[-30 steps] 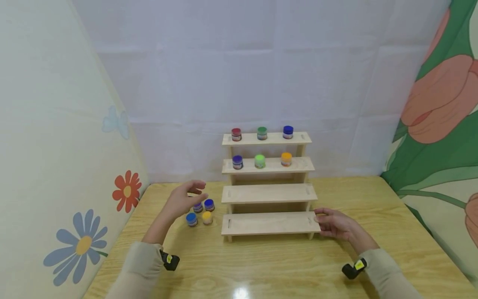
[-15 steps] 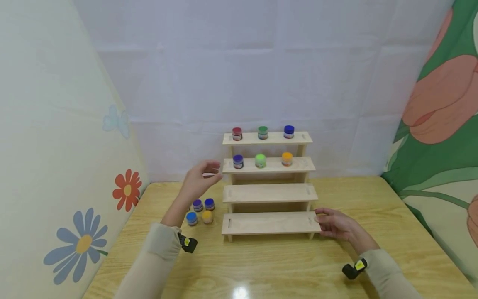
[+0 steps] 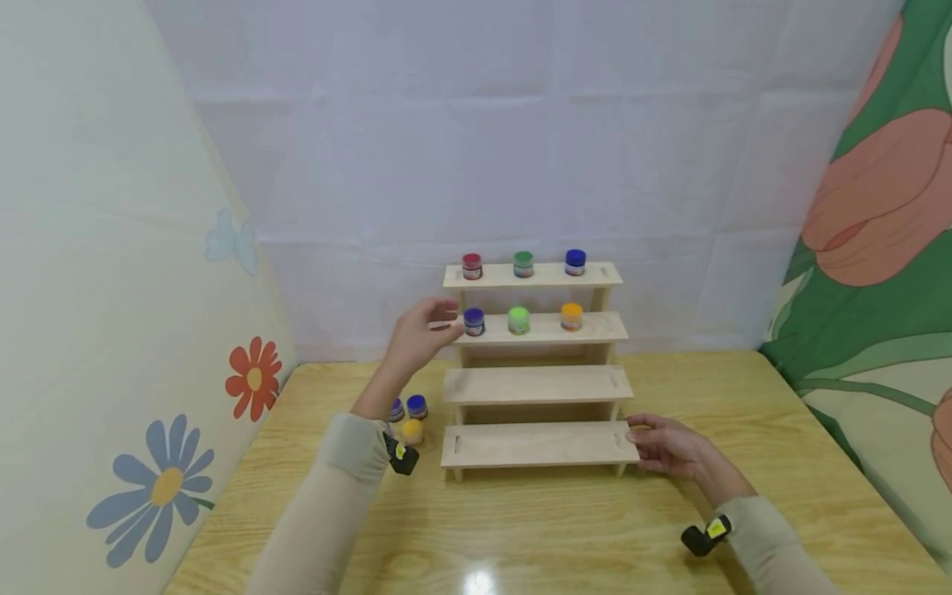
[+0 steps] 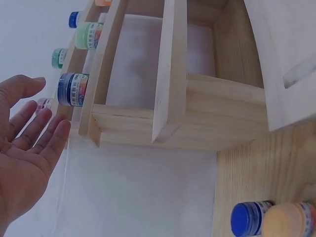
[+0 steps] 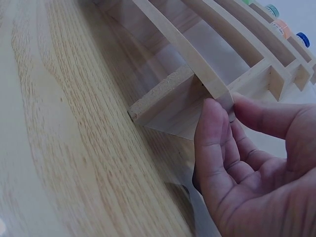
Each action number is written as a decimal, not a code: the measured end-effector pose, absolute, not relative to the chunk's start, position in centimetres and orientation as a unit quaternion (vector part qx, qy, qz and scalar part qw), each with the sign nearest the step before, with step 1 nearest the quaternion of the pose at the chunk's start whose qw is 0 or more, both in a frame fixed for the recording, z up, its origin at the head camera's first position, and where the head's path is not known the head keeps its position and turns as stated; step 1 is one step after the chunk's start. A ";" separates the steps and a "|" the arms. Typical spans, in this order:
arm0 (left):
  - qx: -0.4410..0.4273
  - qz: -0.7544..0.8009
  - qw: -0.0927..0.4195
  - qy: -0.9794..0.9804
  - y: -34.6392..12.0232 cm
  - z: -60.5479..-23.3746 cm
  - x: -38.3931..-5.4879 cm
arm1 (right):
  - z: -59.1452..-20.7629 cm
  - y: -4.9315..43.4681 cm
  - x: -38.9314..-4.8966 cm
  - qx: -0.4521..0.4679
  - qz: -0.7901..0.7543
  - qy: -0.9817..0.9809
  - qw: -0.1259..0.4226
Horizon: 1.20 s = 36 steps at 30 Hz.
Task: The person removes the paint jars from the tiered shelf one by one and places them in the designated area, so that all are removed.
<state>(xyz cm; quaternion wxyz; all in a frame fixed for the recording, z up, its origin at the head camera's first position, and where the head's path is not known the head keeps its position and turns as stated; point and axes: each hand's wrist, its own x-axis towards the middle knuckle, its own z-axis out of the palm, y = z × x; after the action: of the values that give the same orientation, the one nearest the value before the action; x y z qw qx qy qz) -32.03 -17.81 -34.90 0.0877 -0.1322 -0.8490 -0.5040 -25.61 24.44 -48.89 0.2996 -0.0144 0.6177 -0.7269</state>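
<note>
My left hand (image 3: pixel 420 335) is at the left end of a four-step wooden display stand (image 3: pixel 539 384), fingers loosely bent and holding nothing. Its fingertips come right up to a dark purple-blue paint jar (image 3: pixel 473 322) on the second step from the top. In the left wrist view, that jar (image 4: pixel 73 90) stands beyond the spread fingers and thumb. With thumb and fingers, my right hand (image 3: pixel 669 449) pinches the right end of the lowest step board (image 5: pixel 217 84). Beside the purple-blue jar stand a light green jar (image 3: pixel 518 321) and an orange jar (image 3: pixel 571 317).
Red (image 3: pixel 472 267), green (image 3: pixel 523 264) and blue (image 3: pixel 575 263) jars line the top step. On the wooden table (image 3: pixel 521 529), left of the stand, are a yellow-lidded jar (image 3: pixel 412 431) and a blue-lidded jar (image 3: pixel 417 406), others partly hidden by my left forearm. A white cloth hangs behind.
My left hand has moved up and right, from above the jars on the table to the second step. My right hand has kept its hold on the lowest board.
</note>
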 end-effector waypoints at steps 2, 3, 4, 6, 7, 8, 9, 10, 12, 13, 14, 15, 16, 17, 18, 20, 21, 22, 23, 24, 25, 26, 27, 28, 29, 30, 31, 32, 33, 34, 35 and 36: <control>-0.130 -0.505 0.080 -0.849 -17.5 -34.8 -32.3 | -48.9 24.4 -25.6 -0.014 -0.728 0.617 0.299; -0.130 -0.506 0.077 -0.849 -17.4 -34.7 -32.5 | -48.9 24.4 -25.6 -0.013 -0.728 0.616 0.299; -0.127 -0.505 0.073 -0.851 -17.3 -34.7 -32.6 | -48.9 24.4 -25.6 -0.013 -0.729 0.616 0.299; -0.124 -0.502 0.067 -0.853 -17.0 -34.5 -32.7 | -48.9 24.4 -25.5 -0.013 -0.729 0.615 0.299; -0.124 -0.500 0.065 -0.855 -16.9 -34.5 -32.8 | -48.9 24.4 -25.5 -0.013 -0.729 0.615 0.299; -0.124 -0.502 0.064 -0.854 -16.8 -34.5 -32.9 | -48.9 24.4 -25.5 -0.013 -0.729 0.615 0.299; -0.123 -0.502 0.062 -0.854 -16.6 -34.5 -33.0 | -48.9 24.4 -25.5 -0.013 -0.729 0.616 0.299; -0.122 -0.501 0.060 -0.855 -16.5 -34.5 -33.0 | -48.9 24.4 -25.5 -0.013 -0.728 0.617 0.298; -0.123 -0.503 0.058 -0.853 -16.3 -34.5 -33.2 | -48.9 24.4 -25.5 -0.012 -0.728 0.618 0.298; -0.123 -0.502 0.057 -0.854 -16.2 -34.4 -33.3 | -48.9 24.4 -25.5 -0.012 -0.728 0.618 0.298; -0.124 -0.501 0.057 -0.854 -16.2 -34.4 -33.3 | -48.9 24.4 -25.5 -0.011 -0.728 0.618 0.298; -0.125 -0.499 0.056 -0.856 -16.1 -34.4 -33.4 | -48.9 24.4 -25.5 -0.011 -0.728 0.618 0.298; -0.126 -0.498 0.057 -0.856 -16.0 -34.4 -33.5 | -48.8 24.4 -25.5 -0.010 -0.728 0.616 0.299; -0.126 -0.496 0.057 -0.857 -16.0 -34.4 -33.5 | -48.8 24.4 -25.5 -0.010 -0.729 0.616 0.299; -0.125 -0.493 0.057 -0.859 -15.9 -34.4 -33.6 | -48.8 24.4 -25.5 -0.010 -0.729 0.615 0.300; -0.124 -0.489 0.056 -0.862 -15.8 -34.5 -33.7 | -48.8 24.4 -25.5 -0.010 -0.729 0.615 0.300; -0.122 -0.488 0.054 -0.862 -15.7 -34.5 -33.8 | -48.8 24.4 -25.5 -0.010 -0.729 0.615 0.300; -0.121 -0.488 0.053 -0.863 -15.7 -34.5 -33.9 | -48.8 24.4 -25.5 -0.011 -0.729 0.616 0.300; -0.120 -0.487 0.051 -0.864 -15.6 -34.6 -34.0 | -48.8 24.4 -25.5 -0.011 -0.728 0.617 0.300; -0.118 -0.487 0.049 -0.864 -15.6 -34.7 -34.0 | -48.8 24.4 -25.5 -0.011 -0.727 0.617 0.300; -0.118 -0.486 0.049 -0.865 -15.5 -34.8 -34.2 | -48.8 24.4 -25.5 -0.012 -0.727 0.618 0.300; -0.117 -0.485 0.048 -0.865 -15.5 -34.8 -34.2 | -48.8 24.4 -25.5 -0.012 -0.727 0.618 0.300; -0.118 -0.483 0.049 -0.866 -15.5 -34.9 -34.3 | -48.8 24.4 -25.5 -0.013 -0.727 0.618 0.300; -0.119 -0.479 0.050 -0.868 -15.5 -35.0 -34.4 | -48.8 24.4 -25.5 -0.013 -0.727 0.618 0.300; -0.119 -0.477 0.050 -0.870 -15.5 -35.2 -34.5 | -48.9 24.4 -25.6 -0.013 -0.727 0.618 0.300; -0.120 -0.475 0.050 -0.870 -15.5 -35.3 -34.6 | -48.9 24.4 -25.6 -0.013 -0.727 0.617 0.300; -0.120 -0.472 0.051 -0.872 -15.5 -35.3 -34.6 | -48.9 24.4 -25.6 -0.013 -0.728 0.617 0.300; -0.121 -0.470 0.051 -0.873 -15.5 -35.3 -34.6 | -48.9 24.4 -25.6 -0.014 -0.728 0.617 0.300; -0.121 -0.468 0.051 -0.874 -15.5 -35.3 -34.7 | -48.9 24.4 -25.6 -0.015 -0.728 0.616 0.299; -0.120 -0.467 0.052 -0.875 -15.5 -35.3 -34.6 | -48.9 24.4 -25.6 -0.015 -0.728 0.616 0.300; -0.121 -0.467 0.052 -0.875 -15.5 -35.3 -34.7 | -48.9 24.4 -25.6 -0.015 -0.728 0.616 0.299; -0.121 -0.466 0.054 -0.875 -15.4 -35.2 -34.7 | -48.9 24.5 -25.6 -0.015 -0.729 0.616 0.299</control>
<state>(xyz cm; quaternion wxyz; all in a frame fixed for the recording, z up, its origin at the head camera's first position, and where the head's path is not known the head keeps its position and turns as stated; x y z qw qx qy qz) -34.65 -15.43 -35.24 0.0541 -0.1210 -0.8749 -0.4658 -25.63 24.45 -48.94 0.2993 -0.0151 0.6158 -0.7287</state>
